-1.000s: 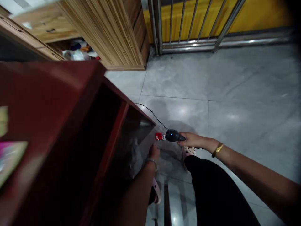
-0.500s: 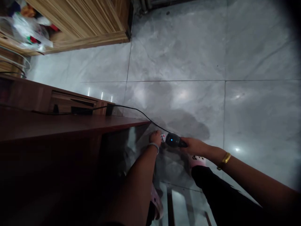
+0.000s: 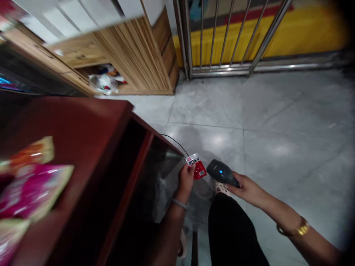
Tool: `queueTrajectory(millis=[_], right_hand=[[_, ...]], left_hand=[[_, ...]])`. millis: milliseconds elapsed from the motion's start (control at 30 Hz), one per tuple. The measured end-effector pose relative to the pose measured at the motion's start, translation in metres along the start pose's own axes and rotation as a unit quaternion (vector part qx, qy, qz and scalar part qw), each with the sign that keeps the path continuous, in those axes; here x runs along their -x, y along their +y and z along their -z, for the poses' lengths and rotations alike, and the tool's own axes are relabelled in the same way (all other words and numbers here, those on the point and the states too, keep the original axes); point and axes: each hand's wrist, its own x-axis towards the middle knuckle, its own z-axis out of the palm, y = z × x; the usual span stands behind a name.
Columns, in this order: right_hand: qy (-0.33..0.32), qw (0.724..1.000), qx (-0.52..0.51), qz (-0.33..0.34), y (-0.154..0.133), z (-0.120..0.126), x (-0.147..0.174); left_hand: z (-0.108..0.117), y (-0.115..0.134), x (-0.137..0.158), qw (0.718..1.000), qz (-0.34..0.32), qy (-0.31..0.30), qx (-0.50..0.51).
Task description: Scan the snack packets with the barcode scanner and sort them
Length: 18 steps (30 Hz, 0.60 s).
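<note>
Between the thumb and fingers of my left hand (image 3: 186, 180) is a small red and white snack packet (image 3: 200, 170), its printed barcode patch facing up. My right hand (image 3: 247, 189) is wrapped round the handle of a dark barcode scanner (image 3: 221, 172) with a blue light on top. The scanner's head points left at the packet, a small gap apart from it. A thin black cable (image 3: 175, 141) runs from behind the packet toward the dark red desk (image 3: 108, 114). Both hands are above the floor, right of the desk.
Orange and pink snack bags (image 3: 30, 190) lie on the desk top at left. A wooden cabinet (image 3: 144, 55) with a cluttered open shelf stands beyond. A metal barred gate (image 3: 222, 68) crosses the back. Grey tiles (image 3: 291, 147) spread at right.
The view has tilted up, bringing the desk top, snack bags and gate into sight. The packet now shows its red part, and the scanner sits farther right from my left hand.
</note>
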Motion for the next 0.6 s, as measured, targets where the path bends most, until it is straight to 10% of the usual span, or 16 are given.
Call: queueTrajectory(millis=[267,600], right_hand=[[-0.018,0.985,0.006,0.173,-0.174,-0.037,0.171],[-0.216,0.922,0.004,0.321,-0.342,-0.198,0.261]], left_hand=[[0.141,0.198,0.259,0.966,-0.218,0.136,0.018],[0.352,0.165,0.463,0.874,-0.262,0.409,-0.014]])
